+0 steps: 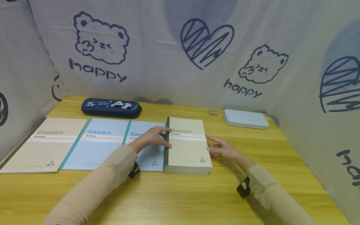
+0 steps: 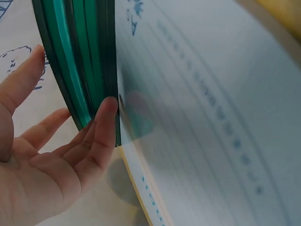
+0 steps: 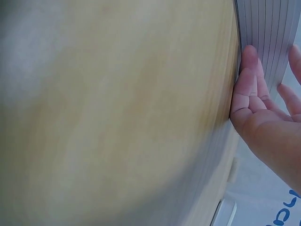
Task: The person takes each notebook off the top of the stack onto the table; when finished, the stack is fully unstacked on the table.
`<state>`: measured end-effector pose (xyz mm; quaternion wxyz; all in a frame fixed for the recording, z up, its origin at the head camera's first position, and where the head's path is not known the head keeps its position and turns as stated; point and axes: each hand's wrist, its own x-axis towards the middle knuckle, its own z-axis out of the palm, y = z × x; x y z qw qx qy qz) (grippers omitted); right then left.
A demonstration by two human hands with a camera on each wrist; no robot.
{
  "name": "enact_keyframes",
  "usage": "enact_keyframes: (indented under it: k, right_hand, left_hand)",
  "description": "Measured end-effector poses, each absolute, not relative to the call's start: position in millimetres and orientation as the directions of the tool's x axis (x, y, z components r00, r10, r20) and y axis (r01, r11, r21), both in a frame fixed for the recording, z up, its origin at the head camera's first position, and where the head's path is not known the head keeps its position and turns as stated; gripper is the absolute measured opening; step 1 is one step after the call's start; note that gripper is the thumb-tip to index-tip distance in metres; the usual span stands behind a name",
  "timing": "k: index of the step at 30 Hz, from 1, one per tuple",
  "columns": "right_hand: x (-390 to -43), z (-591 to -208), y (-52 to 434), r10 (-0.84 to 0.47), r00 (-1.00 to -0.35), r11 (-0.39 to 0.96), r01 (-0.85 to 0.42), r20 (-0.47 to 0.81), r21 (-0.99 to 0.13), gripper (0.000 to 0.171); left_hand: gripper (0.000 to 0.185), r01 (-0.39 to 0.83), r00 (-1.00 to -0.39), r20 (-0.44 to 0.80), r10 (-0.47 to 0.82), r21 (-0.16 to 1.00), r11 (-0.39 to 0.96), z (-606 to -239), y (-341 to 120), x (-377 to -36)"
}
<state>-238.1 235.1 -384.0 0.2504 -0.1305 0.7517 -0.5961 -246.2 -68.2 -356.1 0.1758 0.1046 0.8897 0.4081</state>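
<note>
A thick stack of Gambit notebooks (image 1: 188, 153), a cream cover on top, lies at the middle of the table. On its left is my left hand (image 1: 153, 137), with fingers at the taped green and dark spines (image 2: 82, 61) and the thumb by the top cover's edge. From the opposite side my right hand (image 1: 225, 151) touches the page edges (image 3: 268, 28) with its fingertips. Under my left wrist lies a blue notebook (image 1: 144, 161), partly hidden and beside the stack. Another blue notebook (image 1: 97, 148) and a cream one (image 1: 42, 153) continue the row leftward.
A navy pencil case with a panda (image 1: 111, 109) lies at the back left of the wooden table (image 1: 174, 197). At the back right are a white flat case (image 1: 246, 118) and a small brown cylinder (image 1: 213, 112). Printed fabric (image 1: 154, 47) hangs behind.
</note>
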Motion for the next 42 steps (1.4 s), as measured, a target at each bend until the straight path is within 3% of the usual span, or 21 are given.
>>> enact_keyframes:
  k: [11,18,42]
  right_hand:
    - [-238,-384,234,-0.490,-0.843,0.259,0.103,-0.223,-0.960,0.065]
    - [-237,-383,234,-0.511,-0.833,0.249,0.091,-0.210,-0.964,0.065]
    - [-238,-384,233,-0.518,-0.828,0.283,0.069,-0.214,-0.957,0.065]
  left_hand:
    - [0.073,0.100,-0.932,-0.169,0.319,0.729,0.677,-356,-63,-245]
    - [0.071,0.062,-0.931,-0.198,0.305,0.740,0.670,-353,-65,-246]
    - [0.063,-0.082,-0.930,-0.227,0.288,0.894,0.440,-339,-82,-244]
